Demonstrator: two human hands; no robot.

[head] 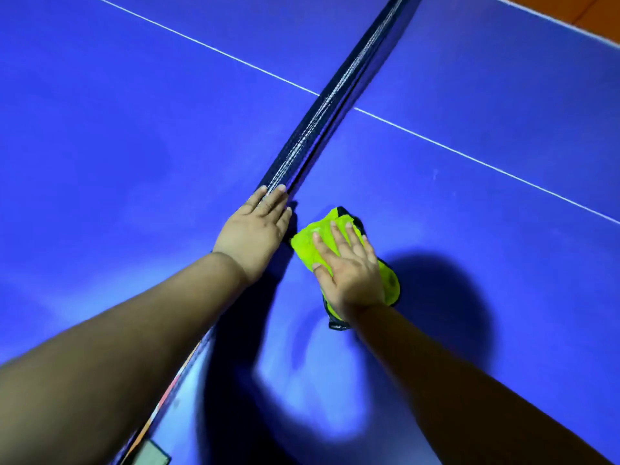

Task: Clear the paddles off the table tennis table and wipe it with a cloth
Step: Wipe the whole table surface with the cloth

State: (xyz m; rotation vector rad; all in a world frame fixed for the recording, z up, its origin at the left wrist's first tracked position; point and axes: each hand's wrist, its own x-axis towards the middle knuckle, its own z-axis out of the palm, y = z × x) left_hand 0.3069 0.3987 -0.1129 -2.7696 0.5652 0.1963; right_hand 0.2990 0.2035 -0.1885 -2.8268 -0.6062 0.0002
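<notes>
Beside the net (322, 105), toward the near edge of the tabletop (469, 213), the right hand (349, 266) presses the yellow-green cloth (307, 241) flat, fingers straight and spread. The left hand (255, 229) rests on the net's top band, fingers straight and close together. No paddles show on the visible surface, so clearing looks done. Wiping is under way, but how much is left cannot be told.
</notes>
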